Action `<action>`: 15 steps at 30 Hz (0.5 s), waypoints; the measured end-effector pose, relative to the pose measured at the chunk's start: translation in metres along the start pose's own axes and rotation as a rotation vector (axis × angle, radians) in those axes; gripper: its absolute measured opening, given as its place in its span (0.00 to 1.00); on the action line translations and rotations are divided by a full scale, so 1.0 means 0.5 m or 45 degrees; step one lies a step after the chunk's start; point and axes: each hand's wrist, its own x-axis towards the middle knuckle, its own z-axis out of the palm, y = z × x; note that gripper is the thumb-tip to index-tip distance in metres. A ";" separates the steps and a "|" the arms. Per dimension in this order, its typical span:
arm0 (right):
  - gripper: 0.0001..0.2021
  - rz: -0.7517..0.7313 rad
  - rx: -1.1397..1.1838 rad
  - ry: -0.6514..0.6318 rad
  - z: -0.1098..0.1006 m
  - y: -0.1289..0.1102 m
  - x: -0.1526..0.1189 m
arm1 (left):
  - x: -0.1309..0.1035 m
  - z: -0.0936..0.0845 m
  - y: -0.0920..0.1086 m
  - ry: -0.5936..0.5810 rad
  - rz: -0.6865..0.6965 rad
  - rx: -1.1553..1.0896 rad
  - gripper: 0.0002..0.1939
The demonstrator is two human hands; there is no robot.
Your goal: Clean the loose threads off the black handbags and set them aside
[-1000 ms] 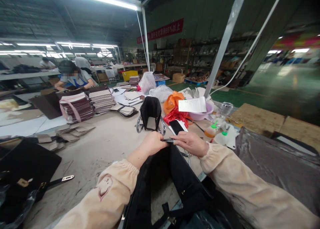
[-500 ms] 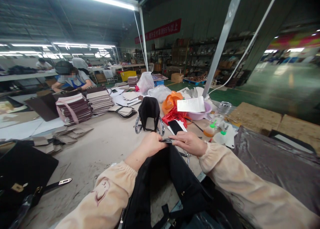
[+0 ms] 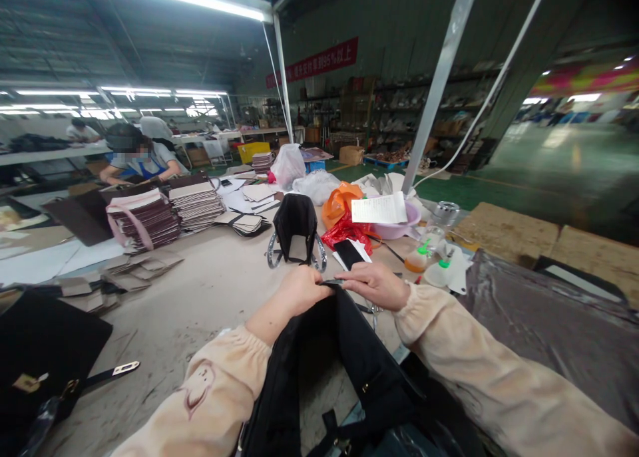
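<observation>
A large black bag piece (image 3: 367,350), open in the middle, stands on the worktable close to me. My left hand (image 3: 298,291) is closed on its far top edge, the fingertips pinching the black material. Right beside it, my right hand (image 3: 377,285) pinches the same edge, thumb and fingers closed. What lies between the fingertips is partly hidden. Just beyond my hands stands a small black bag (image 3: 295,224) with plastic-wrapped handles. A black phone (image 3: 348,252) lies past my right hand.
Stacks of dark panels (image 3: 144,221) stand at the left back, with a co-worker (image 3: 137,157) behind them. Another black bag (image 3: 44,350) lies at left. Glue bottles (image 3: 417,259), a purple basin (image 3: 399,224) and a dark plastic-covered sheet (image 3: 539,337) are at right. A metal post (image 3: 439,84) rises behind.
Both hands keep their pinch on the bag's far edge, with a slight shift of the fingers. The whole view has moved a little; nothing else visibly differs.
</observation>
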 end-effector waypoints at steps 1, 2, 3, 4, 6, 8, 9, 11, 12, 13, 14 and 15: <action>0.20 0.009 0.011 0.004 0.001 -0.001 0.000 | 0.000 0.000 0.000 -0.002 -0.003 0.001 0.18; 0.19 0.019 0.021 0.007 0.002 -0.001 0.000 | 0.000 0.001 0.000 -0.002 -0.007 0.002 0.18; 0.19 0.032 0.032 0.011 0.003 -0.002 0.000 | 0.000 0.001 -0.001 -0.003 -0.007 -0.001 0.18; 0.19 0.044 0.046 0.017 0.005 -0.003 -0.001 | 0.001 0.002 -0.001 -0.003 -0.006 -0.004 0.18; 0.19 0.068 0.088 0.034 0.008 -0.004 -0.004 | 0.001 0.003 -0.002 -0.005 -0.005 -0.015 0.18; 0.20 0.086 0.127 0.048 0.008 -0.004 -0.008 | 0.002 0.003 -0.003 -0.005 -0.002 -0.024 0.17; 0.19 0.090 0.133 0.052 0.008 -0.005 -0.010 | 0.002 0.004 -0.004 -0.004 -0.002 -0.024 0.16; 0.19 0.075 0.120 0.048 0.005 -0.005 -0.012 | 0.002 0.004 -0.004 -0.003 0.000 -0.013 0.17; 0.19 0.058 0.106 0.040 0.003 -0.005 -0.012 | 0.002 0.003 -0.004 -0.003 0.000 -0.005 0.17; 0.19 0.037 0.088 0.030 0.002 -0.004 -0.011 | 0.002 0.003 -0.004 -0.004 -0.001 0.002 0.17; 0.19 0.017 0.070 0.021 0.001 -0.004 -0.010 | 0.002 0.004 -0.004 -0.004 -0.002 0.006 0.18; 0.18 0.000 0.053 0.014 0.000 -0.004 -0.009 | 0.002 0.004 -0.004 -0.002 -0.002 0.009 0.18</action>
